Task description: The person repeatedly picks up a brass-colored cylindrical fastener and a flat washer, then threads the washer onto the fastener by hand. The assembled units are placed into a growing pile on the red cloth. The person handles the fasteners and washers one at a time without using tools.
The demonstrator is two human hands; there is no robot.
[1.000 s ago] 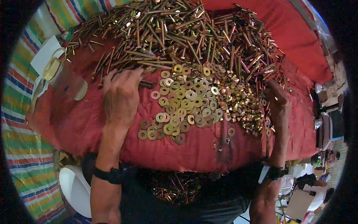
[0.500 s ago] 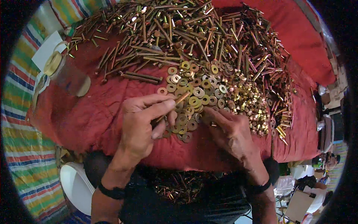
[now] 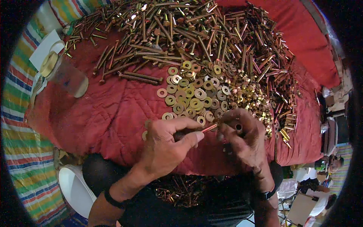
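My left hand (image 3: 166, 145) grips a bolt (image 3: 209, 128) between thumb and fingers, its threaded end pointing right and slightly up. Close to that end is my right hand (image 3: 245, 140), fingers curled. In the curl of those fingers sits a small hollow metal piece (image 3: 238, 127), its round opening showing; its exact kind is unclear. The right fingertips meet the bolt's tip, and whether they pinch a washer there cannot be made out. Just beyond both hands lies a spread of flat washers (image 3: 196, 103).
Small gold nut-like pieces (image 3: 251, 94) are heaped right of the washers. A large pile of bolts (image 3: 181, 26) covers the far side of the red cloth (image 3: 113, 109). At the left lies a clear jar (image 3: 70, 79) on its side. More bolts (image 3: 177, 193) rest below, near my lap.
My left hand has moved right and toward me with the bolt, turning it toward the right hand. My right hand has left the washers, and a hollow piece now shows in its fingers.
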